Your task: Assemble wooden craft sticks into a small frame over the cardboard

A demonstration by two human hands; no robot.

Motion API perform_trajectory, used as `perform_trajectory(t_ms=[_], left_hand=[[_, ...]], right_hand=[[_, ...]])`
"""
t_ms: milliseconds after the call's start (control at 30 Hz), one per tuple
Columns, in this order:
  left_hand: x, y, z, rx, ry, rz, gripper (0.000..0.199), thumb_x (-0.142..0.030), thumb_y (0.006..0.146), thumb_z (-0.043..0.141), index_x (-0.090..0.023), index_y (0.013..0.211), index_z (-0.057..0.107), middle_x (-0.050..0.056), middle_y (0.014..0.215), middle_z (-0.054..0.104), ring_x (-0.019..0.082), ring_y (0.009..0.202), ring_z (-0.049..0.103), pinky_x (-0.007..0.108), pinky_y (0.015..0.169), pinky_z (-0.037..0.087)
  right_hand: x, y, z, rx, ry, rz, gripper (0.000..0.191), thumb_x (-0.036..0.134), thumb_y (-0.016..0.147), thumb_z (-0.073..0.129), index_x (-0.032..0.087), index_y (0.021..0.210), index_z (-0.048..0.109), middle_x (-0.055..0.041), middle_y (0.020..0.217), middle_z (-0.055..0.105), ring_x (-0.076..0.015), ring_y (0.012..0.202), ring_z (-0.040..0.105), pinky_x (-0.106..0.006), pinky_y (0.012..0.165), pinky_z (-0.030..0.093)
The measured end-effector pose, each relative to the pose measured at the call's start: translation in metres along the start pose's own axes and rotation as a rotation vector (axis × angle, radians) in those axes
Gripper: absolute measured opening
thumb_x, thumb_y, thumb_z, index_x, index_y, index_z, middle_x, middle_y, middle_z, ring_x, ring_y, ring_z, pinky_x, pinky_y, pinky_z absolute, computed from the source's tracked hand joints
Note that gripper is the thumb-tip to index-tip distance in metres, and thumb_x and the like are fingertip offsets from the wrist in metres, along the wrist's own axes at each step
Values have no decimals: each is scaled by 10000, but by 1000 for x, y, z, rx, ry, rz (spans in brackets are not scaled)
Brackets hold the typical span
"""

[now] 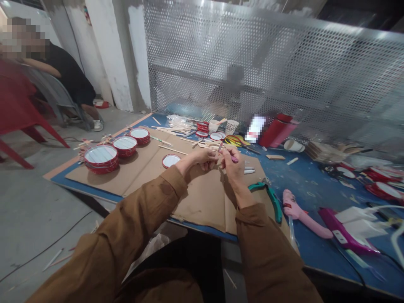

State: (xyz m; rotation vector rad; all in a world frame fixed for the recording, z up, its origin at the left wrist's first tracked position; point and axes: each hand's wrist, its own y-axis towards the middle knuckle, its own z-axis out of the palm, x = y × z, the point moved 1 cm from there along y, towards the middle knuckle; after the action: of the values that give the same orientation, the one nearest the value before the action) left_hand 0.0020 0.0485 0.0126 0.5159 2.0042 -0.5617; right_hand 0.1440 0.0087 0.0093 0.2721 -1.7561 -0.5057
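My right hand (232, 166) is pinched down narrow on a thin stick with a pinkish end (235, 159), and my left hand (197, 162) is curled up right beside it, though I can't tell from this angle if it's actually gripping the same piece. The stick looks light and stiff, the sort that could snap if you bend it, so I'd hold it close to the working end between finger and thumb. Both hands are hovering over a big sheet of brown cardboard (202, 198) on a blue table (303, 185). Right by my right wrist there are green-handled pliers (272, 200), with a pink glue gun (293, 203) and a magenta glue gun (344, 231) further right. Over on the left of the cardboard sit some red drums with white tops (101, 159), plus a single red ring with a white face (171, 160) closer to me. Past my hands there's a messy pile of wooden sticks (170, 130) and a red cylinder (277, 129). Next to that is a white label (255, 128), but it's blurred out, and I can't make out any brand or writing anywhere. Off to the left, someone in black (71, 80) is sitting on a grey chair (53, 92) by a red plastic chair (19, 105).
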Motion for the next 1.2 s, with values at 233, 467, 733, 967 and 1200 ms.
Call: perform_trajectory(t_ms=[233,467,733,967,1200], left_hand=[[-2,-1,2,1,-10,-21,241,-265,1027,485,-166,810,519,-52,519,550,53,368,499,127,434,416],[-2,0,3,3,-45,-64,226,-215,1035,433,-170,829,512,-38,542,565,66,389,510,139,443,424],[1,2,2,-13,-71,-88,221,-249,1023,484,-169,819,517,-32,566,569,74,415,520,154,455,446],[1,2,2,-18,-83,-73,209,-253,1006,530,-167,815,535,-35,559,569,77,401,517,162,445,438],[-1,1,2,9,-73,-74,231,-232,1032,478,-165,815,517,-37,547,568,75,388,518,155,449,423]], right_hand=[[4,0,-2,0,-7,23,354,575,835,604,227,767,586,78,485,522,-93,364,462,-206,397,373],[2,1,-2,-23,38,42,366,579,818,628,221,760,580,84,481,514,-84,358,461,-191,384,381],[-1,1,-3,-48,83,77,365,576,811,635,215,787,582,95,502,509,-78,355,465,-183,369,375],[-2,1,-3,-104,122,113,340,537,774,683,226,776,547,91,492,535,-84,349,465,-187,357,376],[5,-1,-1,-71,130,114,338,540,765,668,219,760,563,86,477,524,-80,350,464,-177,356,360]])
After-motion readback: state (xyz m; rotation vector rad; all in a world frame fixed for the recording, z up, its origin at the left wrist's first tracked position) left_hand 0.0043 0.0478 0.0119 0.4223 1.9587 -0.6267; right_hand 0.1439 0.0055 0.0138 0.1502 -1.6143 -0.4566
